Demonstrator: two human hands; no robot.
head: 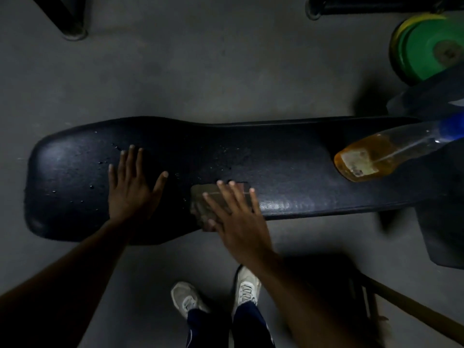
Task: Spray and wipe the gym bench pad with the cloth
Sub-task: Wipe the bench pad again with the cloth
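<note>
The black gym bench pad [288, 156] runs across the middle of the view, with small droplets on its wide left end. My left hand [130, 187] lies flat on that wide end, fingers spread, holding nothing. My right hand [236, 217] presses flat on a folded brownish cloth [203, 199] at the pad's near edge, fingers spread over it. A clear spray bottle [371, 156] with amber liquid and a blue top lies on its side on the pad's right part, apart from both hands.
Green and yellow weight plates [429, 49] stand at the top right. A black frame foot [72, 31] is at the top left. My white shoes [216, 295] are on the grey floor below the bench. A wooden stick [414, 307] crosses the bottom right.
</note>
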